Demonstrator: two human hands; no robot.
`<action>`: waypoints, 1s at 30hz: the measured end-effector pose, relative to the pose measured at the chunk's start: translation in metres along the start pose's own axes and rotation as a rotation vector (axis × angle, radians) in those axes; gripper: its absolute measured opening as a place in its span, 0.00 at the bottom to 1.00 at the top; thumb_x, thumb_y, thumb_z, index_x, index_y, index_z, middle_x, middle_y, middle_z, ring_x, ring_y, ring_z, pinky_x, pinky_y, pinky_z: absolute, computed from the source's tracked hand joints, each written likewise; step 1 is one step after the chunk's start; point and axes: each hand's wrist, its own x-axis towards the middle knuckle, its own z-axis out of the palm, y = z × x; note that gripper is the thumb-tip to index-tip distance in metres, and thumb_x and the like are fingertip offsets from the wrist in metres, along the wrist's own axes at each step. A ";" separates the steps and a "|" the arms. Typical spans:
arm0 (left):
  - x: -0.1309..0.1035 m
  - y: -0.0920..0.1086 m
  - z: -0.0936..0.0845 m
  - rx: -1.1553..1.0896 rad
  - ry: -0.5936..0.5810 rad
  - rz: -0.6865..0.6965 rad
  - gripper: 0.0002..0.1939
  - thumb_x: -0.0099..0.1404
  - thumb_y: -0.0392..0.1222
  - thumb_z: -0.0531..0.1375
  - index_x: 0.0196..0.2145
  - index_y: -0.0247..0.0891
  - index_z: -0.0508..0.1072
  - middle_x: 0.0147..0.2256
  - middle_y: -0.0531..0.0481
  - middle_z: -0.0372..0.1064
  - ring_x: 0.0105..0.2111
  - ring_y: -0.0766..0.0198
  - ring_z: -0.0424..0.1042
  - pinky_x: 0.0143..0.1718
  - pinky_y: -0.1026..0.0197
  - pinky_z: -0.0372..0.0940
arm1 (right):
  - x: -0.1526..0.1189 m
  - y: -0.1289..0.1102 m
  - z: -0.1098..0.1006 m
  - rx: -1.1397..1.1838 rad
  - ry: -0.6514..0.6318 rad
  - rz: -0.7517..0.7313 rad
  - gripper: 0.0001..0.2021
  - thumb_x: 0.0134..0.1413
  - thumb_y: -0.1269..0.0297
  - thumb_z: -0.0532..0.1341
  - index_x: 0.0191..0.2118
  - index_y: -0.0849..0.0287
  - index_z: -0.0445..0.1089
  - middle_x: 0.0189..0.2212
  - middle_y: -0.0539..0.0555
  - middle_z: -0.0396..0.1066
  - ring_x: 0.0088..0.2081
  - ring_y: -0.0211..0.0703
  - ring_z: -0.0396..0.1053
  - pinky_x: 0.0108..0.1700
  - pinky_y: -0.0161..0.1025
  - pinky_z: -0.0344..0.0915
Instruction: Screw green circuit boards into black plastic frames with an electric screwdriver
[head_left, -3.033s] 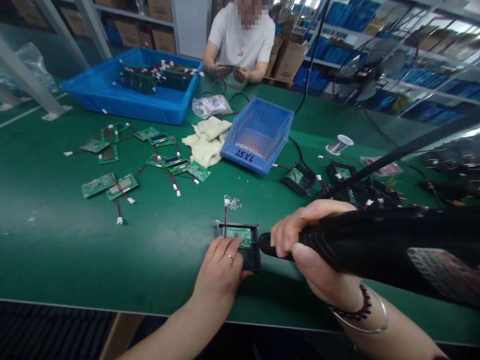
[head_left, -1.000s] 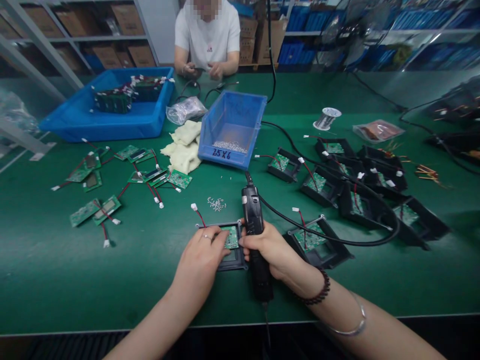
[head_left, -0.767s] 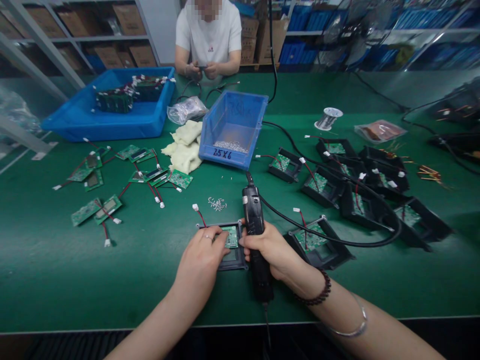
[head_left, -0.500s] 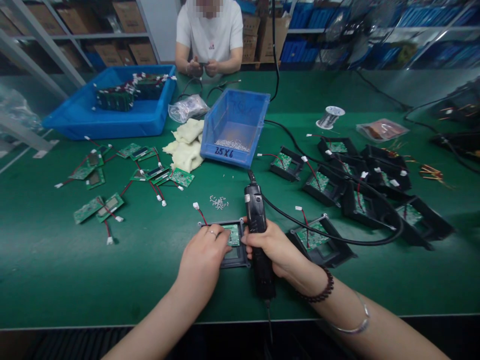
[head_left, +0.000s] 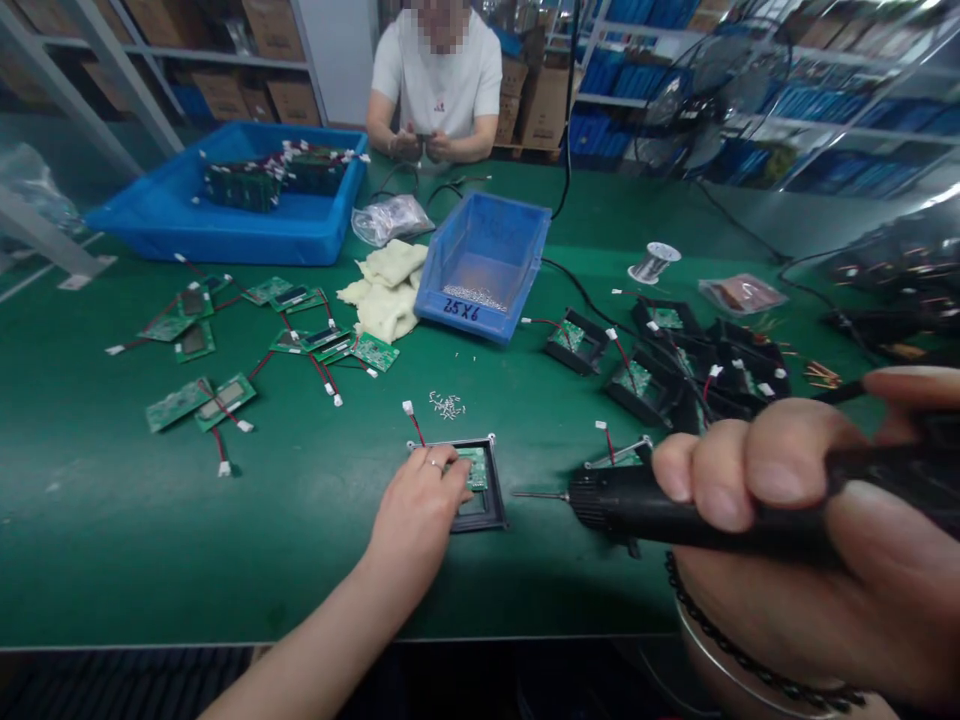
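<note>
My left hand [head_left: 424, 495] rests over a black plastic frame [head_left: 493, 485], its fingers bent down onto the green circuit board [head_left: 475, 468] inside. From that board a red and black wire with a white plug [head_left: 409, 408] sticks out past the top edge. Close to the camera, my right hand [head_left: 780, 500] is wrapped round a black electric screwdriver [head_left: 630, 500]. The screwdriver lies level, its thin bit [head_left: 540, 495] pointing left, a little apart from the frame's right side. Just beyond the frame lies a small heap of screws [head_left: 447, 405].
A blue bin [head_left: 480, 320] of screws stands behind, beside yellow cloths [head_left: 386, 300]. Loose circuit boards [head_left: 176, 405] lie left, near a blue tray [head_left: 247, 245]. Several black housings [head_left: 577, 345] with boards sit right, with a solder spool [head_left: 655, 262] beyond. A person [head_left: 435, 90] sits opposite.
My right hand has lifted away from the frame toward the camera at the right, turning the screwdriver from upright-pointing to level with its bit leftward. My left hand stays on the frame.
</note>
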 end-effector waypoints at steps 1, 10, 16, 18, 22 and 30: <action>0.000 0.000 0.001 0.000 0.006 0.008 0.10 0.66 0.31 0.62 0.46 0.35 0.74 0.43 0.43 0.74 0.40 0.56 0.74 0.41 0.55 0.72 | 0.000 0.004 0.004 -0.019 0.000 0.006 0.16 0.50 0.62 0.72 0.45 0.47 0.71 0.22 0.43 0.64 0.20 0.37 0.60 0.26 0.40 0.67; -0.001 0.001 0.003 0.007 0.004 0.004 0.11 0.68 0.31 0.59 0.48 0.34 0.71 0.43 0.41 0.73 0.41 0.54 0.74 0.42 0.53 0.72 | 0.014 0.061 0.008 -0.049 0.106 0.220 0.16 0.44 0.66 0.66 0.41 0.52 0.67 0.20 0.42 0.65 0.18 0.38 0.65 0.24 0.39 0.64; -0.002 0.001 0.001 0.015 0.066 0.031 0.12 0.67 0.31 0.60 0.48 0.31 0.71 0.42 0.39 0.72 0.39 0.53 0.74 0.40 0.52 0.73 | 0.013 0.065 0.001 -0.007 0.128 0.252 0.16 0.44 0.66 0.66 0.42 0.53 0.67 0.19 0.42 0.65 0.18 0.37 0.65 0.24 0.38 0.64; -0.002 0.000 0.001 0.017 0.087 0.029 0.12 0.69 0.31 0.58 0.50 0.32 0.71 0.42 0.39 0.72 0.40 0.53 0.73 0.41 0.51 0.73 | 0.014 0.065 -0.001 -0.010 0.142 0.265 0.18 0.43 0.66 0.66 0.43 0.52 0.66 0.19 0.41 0.65 0.18 0.37 0.65 0.23 0.38 0.64; -0.002 0.000 0.000 0.043 0.126 0.036 0.11 0.71 0.32 0.55 0.49 0.33 0.71 0.41 0.40 0.73 0.38 0.55 0.74 0.40 0.51 0.73 | 0.014 0.065 -0.003 0.000 0.136 0.262 0.21 0.43 0.66 0.65 0.47 0.53 0.66 0.20 0.41 0.66 0.17 0.37 0.65 0.23 0.37 0.64; 0.002 -0.001 -0.005 0.024 0.130 0.078 0.09 0.71 0.32 0.56 0.45 0.30 0.74 0.38 0.40 0.73 0.35 0.54 0.73 0.36 0.53 0.73 | 0.015 0.067 -0.004 0.030 0.128 0.265 0.19 0.43 0.67 0.65 0.45 0.54 0.67 0.20 0.41 0.67 0.18 0.36 0.65 0.24 0.37 0.65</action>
